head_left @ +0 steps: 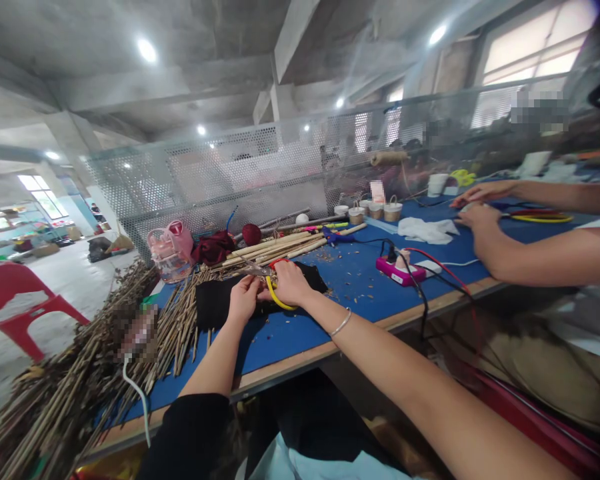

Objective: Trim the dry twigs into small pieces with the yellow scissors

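Observation:
My right hand (290, 283) grips a pair of shears with red and yellow handles (276, 293), blades pointing left over a black cloth (213, 303). My left hand (243, 298) rests on that cloth right beside the blades, fingers pinched around something small that I cannot make out. Both hands sit near the middle of the blue worktable (360, 287). A silver bracelet circles my right wrist. Peeled pale sticks (280, 247) lie just beyond the cloth.
A big heap of thin dry stalks (95, 360) covers the table's left end. A pink bag (171, 250), dark red yarn (215, 247), small baskets (375, 211) and a pink power strip (400, 271) lie behind. A co-worker's arms (520, 240) reach in from the right. A mesh screen backs the table.

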{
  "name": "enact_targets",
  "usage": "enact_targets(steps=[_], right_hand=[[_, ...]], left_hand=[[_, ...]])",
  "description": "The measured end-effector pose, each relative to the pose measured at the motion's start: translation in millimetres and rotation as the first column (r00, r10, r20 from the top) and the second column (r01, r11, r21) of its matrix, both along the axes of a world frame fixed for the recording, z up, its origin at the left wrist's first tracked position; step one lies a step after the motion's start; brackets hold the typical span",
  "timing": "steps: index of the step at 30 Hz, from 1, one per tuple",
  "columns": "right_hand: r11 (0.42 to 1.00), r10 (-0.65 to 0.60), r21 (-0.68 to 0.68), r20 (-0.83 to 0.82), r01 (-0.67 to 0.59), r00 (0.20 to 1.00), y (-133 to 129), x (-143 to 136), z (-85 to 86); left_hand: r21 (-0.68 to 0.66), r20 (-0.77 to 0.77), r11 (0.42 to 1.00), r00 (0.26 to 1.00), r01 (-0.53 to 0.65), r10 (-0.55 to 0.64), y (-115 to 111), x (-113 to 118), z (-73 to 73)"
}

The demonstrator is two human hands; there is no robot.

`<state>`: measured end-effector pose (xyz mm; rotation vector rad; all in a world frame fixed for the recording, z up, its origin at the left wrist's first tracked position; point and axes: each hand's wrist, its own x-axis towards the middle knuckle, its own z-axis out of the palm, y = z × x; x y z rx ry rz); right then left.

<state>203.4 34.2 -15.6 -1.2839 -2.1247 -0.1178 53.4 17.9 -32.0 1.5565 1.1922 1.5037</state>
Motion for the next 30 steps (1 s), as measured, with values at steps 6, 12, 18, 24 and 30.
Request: enact_targets(steps=[6,12,18,24,30], right_hand=[[0.997,-0.009,0.071,0.014,0.008,1.000,-1,1,1.4],[0.999,-0.014,-0.044,0.056,0.016,0.998,-5,2,5.4],[0.976,-0.102,-0.185,0.078,0.115,0.992,-11,-1,10.3],[0.969,-0.115,-0.210,0.086,0.131,0.990,-12,-2,10.1],[0.970,-0.120,-0.200,0.084,0.135,0.989,-11,-2,9.0]], left_hand=[[0.033,-0.063,0.999,0.997,-0.036,0.038,-3,0,1.8],[0.073,-0.128,0.995,0.988,-0.075,0.084,-8,1,7.9],[0.059,-0.122,0.992,0.986,-0.108,0.115,-10,2,9.7],[0.013,-0.100,0.994,0.989,-0.109,0.109,-7,-2,7.7],[-0.046,-0.043,0.996,0.996,-0.081,0.079,-8,-3,10.7]])
